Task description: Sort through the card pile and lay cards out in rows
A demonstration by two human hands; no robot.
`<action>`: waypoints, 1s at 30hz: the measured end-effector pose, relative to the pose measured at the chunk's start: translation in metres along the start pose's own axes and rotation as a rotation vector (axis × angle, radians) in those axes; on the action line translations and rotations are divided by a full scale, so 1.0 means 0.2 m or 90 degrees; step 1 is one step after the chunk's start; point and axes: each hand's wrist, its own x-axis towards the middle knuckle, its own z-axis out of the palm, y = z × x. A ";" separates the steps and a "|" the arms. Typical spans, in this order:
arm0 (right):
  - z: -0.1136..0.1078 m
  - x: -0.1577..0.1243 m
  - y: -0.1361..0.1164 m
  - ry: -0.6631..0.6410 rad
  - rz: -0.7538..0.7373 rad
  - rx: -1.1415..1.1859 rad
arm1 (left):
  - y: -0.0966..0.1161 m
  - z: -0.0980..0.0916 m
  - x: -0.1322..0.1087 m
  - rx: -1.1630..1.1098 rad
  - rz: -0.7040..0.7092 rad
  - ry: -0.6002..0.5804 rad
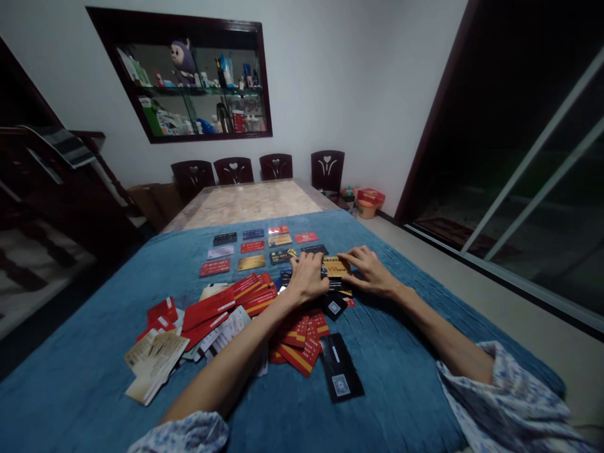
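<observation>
Both my hands rest on a gold card marked VIP that lies on the blue cloth. My left hand has its fingers curled down on the card's left edge. My right hand presses fingertips on the card's right edge. Under and beside the hands lies a loose heap of cards, mostly red, with some black, white and beige ones. Beyond the hands, several cards lie face up in neat rows.
A long black card lies alone near my right forearm. The cloth covers the near part of a long table; dark chairs stand at its far end. A wall shelf holds bottles; a glass door is at right.
</observation>
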 end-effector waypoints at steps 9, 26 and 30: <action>0.00 0.00 0.00 -0.018 -0.003 0.008 | -0.01 -0.02 0.01 0.025 -0.005 -0.056; -0.03 0.11 0.01 -0.072 -0.060 -0.014 | -0.01 -0.11 0.02 0.109 0.021 -0.112; -0.03 0.20 0.02 -0.111 -0.090 -0.005 | -0.04 -0.16 0.02 0.135 0.005 -0.126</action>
